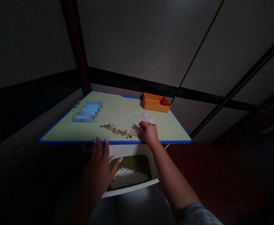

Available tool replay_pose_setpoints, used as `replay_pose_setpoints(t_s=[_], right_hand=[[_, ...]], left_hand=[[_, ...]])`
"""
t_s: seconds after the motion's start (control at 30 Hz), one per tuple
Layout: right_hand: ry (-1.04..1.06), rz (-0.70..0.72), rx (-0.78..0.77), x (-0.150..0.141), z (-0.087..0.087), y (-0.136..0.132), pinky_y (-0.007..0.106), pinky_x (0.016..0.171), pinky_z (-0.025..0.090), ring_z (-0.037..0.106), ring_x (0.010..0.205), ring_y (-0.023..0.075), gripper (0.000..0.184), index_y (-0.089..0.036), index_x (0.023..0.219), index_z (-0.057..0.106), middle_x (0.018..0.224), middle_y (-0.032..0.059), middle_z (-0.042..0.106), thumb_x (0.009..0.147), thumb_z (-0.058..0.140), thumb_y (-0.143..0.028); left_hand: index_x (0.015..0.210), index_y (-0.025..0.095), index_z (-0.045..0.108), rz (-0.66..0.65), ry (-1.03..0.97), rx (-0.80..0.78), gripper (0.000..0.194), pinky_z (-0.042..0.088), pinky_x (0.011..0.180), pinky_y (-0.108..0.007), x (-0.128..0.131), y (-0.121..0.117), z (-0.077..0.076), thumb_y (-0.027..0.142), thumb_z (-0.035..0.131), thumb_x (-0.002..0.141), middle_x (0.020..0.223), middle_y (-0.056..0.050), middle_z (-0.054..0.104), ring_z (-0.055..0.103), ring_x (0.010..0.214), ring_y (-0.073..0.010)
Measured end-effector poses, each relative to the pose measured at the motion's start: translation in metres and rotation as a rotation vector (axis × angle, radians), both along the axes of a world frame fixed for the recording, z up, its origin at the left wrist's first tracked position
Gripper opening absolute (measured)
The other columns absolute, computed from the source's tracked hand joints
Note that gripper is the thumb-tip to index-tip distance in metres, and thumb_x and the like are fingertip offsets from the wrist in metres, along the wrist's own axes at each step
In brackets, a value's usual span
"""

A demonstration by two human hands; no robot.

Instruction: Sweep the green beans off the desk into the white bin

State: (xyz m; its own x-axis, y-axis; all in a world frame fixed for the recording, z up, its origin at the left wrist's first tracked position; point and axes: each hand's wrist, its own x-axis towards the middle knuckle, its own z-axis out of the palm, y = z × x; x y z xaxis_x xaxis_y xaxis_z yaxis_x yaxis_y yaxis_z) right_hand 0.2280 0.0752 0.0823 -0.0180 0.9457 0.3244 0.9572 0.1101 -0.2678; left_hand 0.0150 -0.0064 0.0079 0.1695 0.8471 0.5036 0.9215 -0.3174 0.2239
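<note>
A small pale-green table [118, 109] with a blue rim stands before me. A trail of green beans [115, 129] lies near its front edge. My right hand [148, 132] rests on the tabletop, fingers curled over a crumpled clear plastic bag [144, 118] beside the beans. Below the table edge, my left hand [100, 167] holds a white tray [132, 182] against the rim, fingertips touching the blue edge, thumb over the tray. A heap of green beans [133, 162] fills the tray's far part.
An orange open box [156, 102] sits at the table's far right corner. A blurred blue patch [87, 111] lies at the left of the tabletop. A dark red post [77, 47] rises behind the table. Dark floor surrounds everything.
</note>
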Motion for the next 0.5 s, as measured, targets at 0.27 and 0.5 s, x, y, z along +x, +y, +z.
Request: replay_pose_setpoints(t_s=[0.27, 0.5], right_hand=[[0.026, 0.071, -0.013, 0.0013, -0.0011, -0.0029, 0.029, 0.075, 0.027, 0.060, 0.082, 0.0184, 0.019, -0.022, 0.089, 0.064, 0.082, 0.0040, 0.070, 0.092, 0.048, -0.030], [0.060, 0.120, -0.002, 0.0025, -0.0023, -0.0054, 0.029, 0.077, 0.027, 0.060, 0.083, 0.0182, 0.018, -0.022, 0.087, 0.065, 0.080, 0.0034, 0.069, 0.091, 0.049, -0.030]], left_hand=[[0.144, 0.007, 0.018, -0.001, -0.009, -0.005, 0.083, 0.033, 0.108, -0.053, -0.0007, -0.0018, 0.0011, 0.056, 0.041, 0.082, 0.153, -0.029, 0.016, 0.012, 0.143, -0.0372], [0.143, 0.007, 0.018, -0.006, -0.010, 0.009, 0.083, 0.033, 0.109, -0.052, -0.0008, -0.0007, 0.0000, 0.056, 0.042, 0.081, 0.153, -0.029, 0.015, 0.012, 0.143, -0.0372]])
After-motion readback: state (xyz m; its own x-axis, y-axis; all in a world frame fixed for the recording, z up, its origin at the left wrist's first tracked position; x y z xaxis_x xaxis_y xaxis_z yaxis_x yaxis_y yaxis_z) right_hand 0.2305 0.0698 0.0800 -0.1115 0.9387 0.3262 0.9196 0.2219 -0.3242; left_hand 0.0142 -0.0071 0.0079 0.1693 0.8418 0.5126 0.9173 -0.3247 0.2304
